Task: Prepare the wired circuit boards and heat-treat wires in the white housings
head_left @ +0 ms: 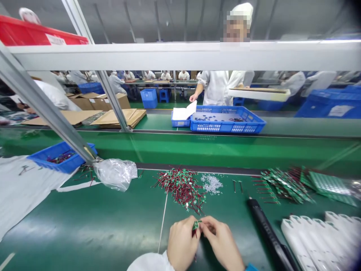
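My left hand [180,242] is closed on a small green circuit board [195,225] with dark red wires hanging below it. My right hand [222,241] pinches at the board's right edge, and whatever lies between its fingertips is too small to make out. Just beyond both hands lies a loose heap of green boards with red wires [182,188]. Beside that heap, to the right, small clear-whitish pieces [212,184] are scattered in a patch. Two thin dark wired parts [240,186] lie separately further right.
A black pen-shaped tool [266,229] and rows of white plastic housings [307,241] are at right, below stacked board panels [284,184]. At left sit a crumpled clear bag [116,174] and a blue tray [63,165]. Across the bench a person [220,88] stands behind a blue crate [228,128].
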Motion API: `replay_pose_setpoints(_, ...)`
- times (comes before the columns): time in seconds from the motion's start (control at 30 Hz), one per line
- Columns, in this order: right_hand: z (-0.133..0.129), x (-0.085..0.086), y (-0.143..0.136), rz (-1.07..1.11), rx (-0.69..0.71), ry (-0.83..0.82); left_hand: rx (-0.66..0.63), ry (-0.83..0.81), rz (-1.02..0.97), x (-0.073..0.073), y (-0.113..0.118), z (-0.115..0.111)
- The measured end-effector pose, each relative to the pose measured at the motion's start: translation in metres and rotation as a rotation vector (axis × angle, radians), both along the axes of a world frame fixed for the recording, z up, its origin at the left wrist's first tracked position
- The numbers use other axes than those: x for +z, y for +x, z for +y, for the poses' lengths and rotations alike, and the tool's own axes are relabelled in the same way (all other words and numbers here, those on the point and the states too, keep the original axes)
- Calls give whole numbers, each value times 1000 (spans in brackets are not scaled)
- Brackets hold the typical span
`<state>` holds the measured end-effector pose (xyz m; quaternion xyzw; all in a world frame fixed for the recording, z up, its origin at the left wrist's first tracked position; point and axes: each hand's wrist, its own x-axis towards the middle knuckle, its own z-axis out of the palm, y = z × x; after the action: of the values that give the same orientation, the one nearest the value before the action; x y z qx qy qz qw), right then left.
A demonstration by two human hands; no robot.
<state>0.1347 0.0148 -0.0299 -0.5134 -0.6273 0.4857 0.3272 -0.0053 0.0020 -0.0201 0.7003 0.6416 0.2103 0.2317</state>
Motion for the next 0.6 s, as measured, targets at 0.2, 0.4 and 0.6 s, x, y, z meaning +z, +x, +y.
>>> replay_pose_setpoints(0.2,3,-1,-3,-141,-27,19,33,-11,-18,-6,2,6)
replay_pose_setpoints(0.4,5,7,-7,-405,-104,76,32,5,-106,-4,3,14)
replay_pose_setpoints(0.6,4,6,-15,-576,-173,93,42,-14,-174,-11,1,19)
